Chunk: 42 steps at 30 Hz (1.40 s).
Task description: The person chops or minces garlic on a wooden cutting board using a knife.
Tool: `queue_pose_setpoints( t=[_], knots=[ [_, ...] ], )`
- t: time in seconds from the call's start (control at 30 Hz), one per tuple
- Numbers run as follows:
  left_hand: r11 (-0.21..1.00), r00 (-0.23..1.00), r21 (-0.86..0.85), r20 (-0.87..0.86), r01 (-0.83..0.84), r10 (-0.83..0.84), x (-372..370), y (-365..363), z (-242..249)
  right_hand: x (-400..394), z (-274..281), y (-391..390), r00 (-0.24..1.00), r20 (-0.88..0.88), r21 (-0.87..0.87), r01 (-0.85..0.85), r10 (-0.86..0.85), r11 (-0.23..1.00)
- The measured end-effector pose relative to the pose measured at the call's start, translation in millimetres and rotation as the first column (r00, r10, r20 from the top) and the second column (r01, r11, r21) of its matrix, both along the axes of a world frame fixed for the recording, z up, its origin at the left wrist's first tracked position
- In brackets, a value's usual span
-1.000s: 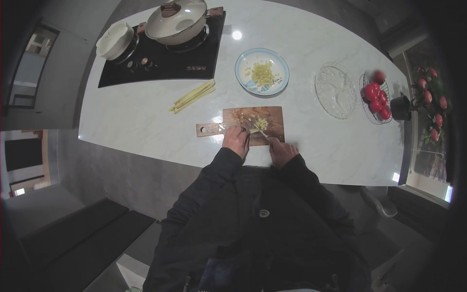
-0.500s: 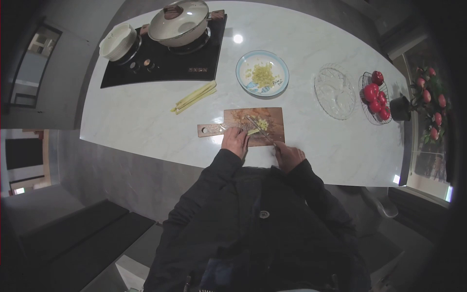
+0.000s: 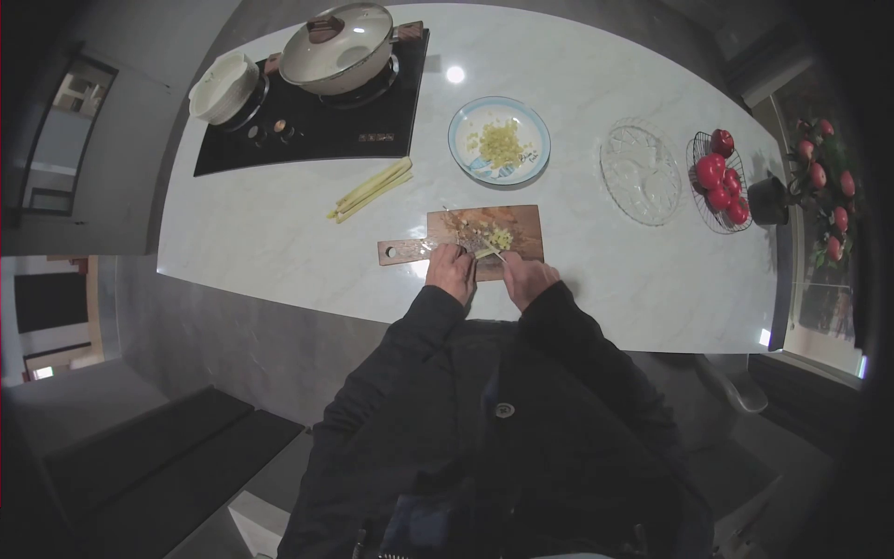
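Observation:
A wooden cutting board [image 3: 526, 224] with a handle on its left lies near the counter's front edge. My left hand [image 3: 451, 272], fingers curled, presses a pale green vegetable stalk [image 3: 482, 252] down on the board. Closed around a knife [image 3: 491, 246] is my right hand [image 3: 529, 280], the blade slanting across the board beside the left fingertips. Small chopped pieces [image 3: 502, 238] are heaped just behind the blade. The knife handle is mostly hidden in my right fist.
Whole pale stalks [image 3: 372, 190] lie left of the board. Behind it stands a blue-rimmed plate [image 3: 455, 154] of chopped pieces. A lidded pan [image 3: 349, 70] and a white pot [image 3: 223, 93] sit on the cooktop [image 3: 317, 149]. Rightward are a glass dish [image 3: 640, 175] and a wire basket of red fruit [image 3: 715, 177].
My right hand has moved left and slightly up with the knife, closer to my left hand. The left hand stays at the stalk.

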State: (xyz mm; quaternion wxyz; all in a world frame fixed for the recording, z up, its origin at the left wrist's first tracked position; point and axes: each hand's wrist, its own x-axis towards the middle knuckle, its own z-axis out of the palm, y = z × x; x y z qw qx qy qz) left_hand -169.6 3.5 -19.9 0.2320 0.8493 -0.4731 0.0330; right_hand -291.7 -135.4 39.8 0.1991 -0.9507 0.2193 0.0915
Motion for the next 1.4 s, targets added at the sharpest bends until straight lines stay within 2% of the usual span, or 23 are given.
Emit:
queue_pose_setpoints(
  t=[0.1, 0.2, 0.37, 0.5, 0.6, 0.7, 0.8, 0.9, 1.0, 1.1, 1.2, 1.4],
  knots=[
    [0.998, 1.000, -0.060, 0.010, 0.008, -0.008, 1.2, -2.9, 1.8, 8.3, -6.9, -2.8, 0.993, 0.112, -0.095, -0.020, 0.031, 0.995],
    [1.000, 1.000, -0.026, -0.010, -0.017, 0.017, -0.2, -4.8, 11.3, -2.2, 6.0, -5.1, 1.000, -0.030, -0.137, -0.014, 0.010, 0.990],
    [0.999, 1.000, -0.035, -0.001, -0.019, 0.019, -2.3, 0.1, 6.9, -38.3, 23.1, -7.4, 0.997, -0.052, 0.020, 0.058, -0.057, 0.998],
    [0.999, 1.000, -0.048, 0.014, -0.006, 0.006, -1.0, 0.8, 3.8, -46.8, 22.2, -6.2, 0.983, -0.161, 0.017, 0.094, -0.090, 0.995],
    [0.995, 0.999, -0.099, 0.048, 0.027, -0.022, 1.8, 0.1, -1.8, -39.6, 12.4, -3.8, 0.985, -0.149, -0.026, 0.085, -0.088, 0.996],
    [0.994, 0.999, -0.098, 0.040, 0.039, -0.035, 2.8, -0.1, -4.5, -20.4, 10.9, -2.8, 0.978, -0.200, 0.023, 0.058, -0.052, 0.998],
    [0.999, 0.999, -0.050, 0.033, 0.018, -0.016, 2.3, 0.2, -2.7, -3.6, -4.1, -1.9, 0.998, -0.052, -0.043, -0.025, 0.023, 0.999],
    [0.998, 1.000, 0.055, -0.002, -0.018, 0.018, 1.8, 0.5, 4.5, 5.6, -7.1, -2.5, 0.998, 0.054, -0.198, -0.026, 0.037, 0.980],
    [1.000, 1.000, -0.016, 0.012, -0.020, 0.020, 1.4, 1.9, 4.5, 0.3, 5.1, -3.3, 0.998, -0.050, -0.177, -0.031, 0.022, 0.984],
    [0.995, 1.000, -0.094, 0.008, -0.025, 0.026, 1.1, 3.4, 0.6, -20.8, 10.1, -3.3, 0.997, 0.019, -0.108, 0.075, -0.073, 0.991],
    [0.990, 1.000, -0.140, 0.005, -0.012, 0.012, 2.6, 2.7, -8.2, -30.9, 29.1, -6.6, 0.994, -0.090, 0.032, 0.065, -0.062, 0.997],
    [0.987, 0.999, -0.154, -0.005, 0.038, -0.040, 6.7, 3.0, -8.8, -23.4, 15.5, -8.9, 0.988, -0.150, 0.052, 0.027, -0.019, 0.998]
  ],
)
